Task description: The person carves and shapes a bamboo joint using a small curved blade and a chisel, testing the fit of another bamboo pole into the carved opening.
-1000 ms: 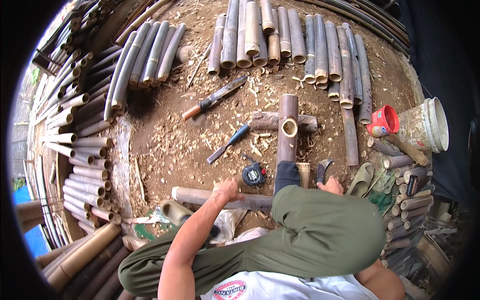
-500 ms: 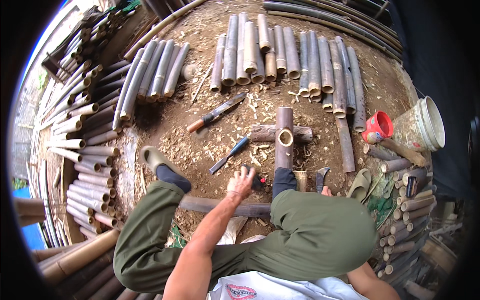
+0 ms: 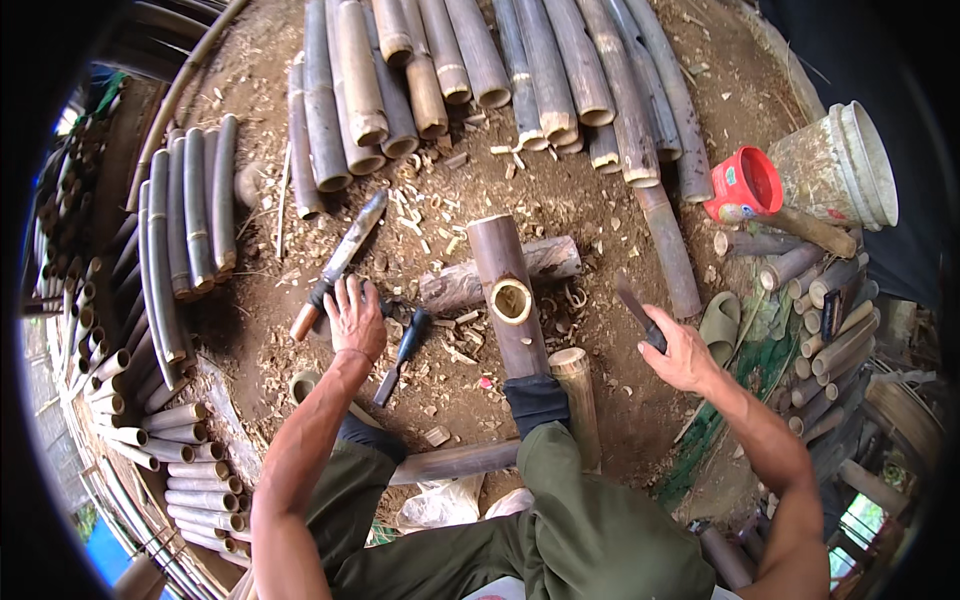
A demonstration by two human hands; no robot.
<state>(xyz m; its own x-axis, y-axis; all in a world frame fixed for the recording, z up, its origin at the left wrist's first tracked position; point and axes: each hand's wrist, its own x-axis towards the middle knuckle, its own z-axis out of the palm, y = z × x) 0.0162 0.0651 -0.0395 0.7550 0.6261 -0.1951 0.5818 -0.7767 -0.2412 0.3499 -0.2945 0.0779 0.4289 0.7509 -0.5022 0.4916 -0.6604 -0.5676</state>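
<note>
My left hand [image 3: 356, 318] is over a black object [image 3: 393, 309], fingers laid across it; its kind I cannot make out. It lies next to the wooden-handled machete [image 3: 350, 240] and a dark-handled chisel [image 3: 404, 355]. To the right of the bamboo, my right hand [image 3: 680, 350] grips a short knife [image 3: 635, 305] by its dark handle, blade pointing up and away. Between my hands, a bamboo tube [image 3: 497, 250] with a round hole cut in its side rests across a log [image 3: 450, 289]. Its near end meets my dark-covered foot or ankle [image 3: 537, 400].
Rows of bamboo tubes [image 3: 365, 90] lie beyond the work spot, with more stacked left and right. A red tub [image 3: 738, 185] and a whitish bucket [image 3: 835, 165] stand at the right. A short upright bamboo piece [image 3: 574, 400] is by my leg. Wood chips litter the dirt.
My left hand has moved left with the black object, over beside the machete and chisel. My right hand has come up from beside my leg, lifting the knife off the ground.
</note>
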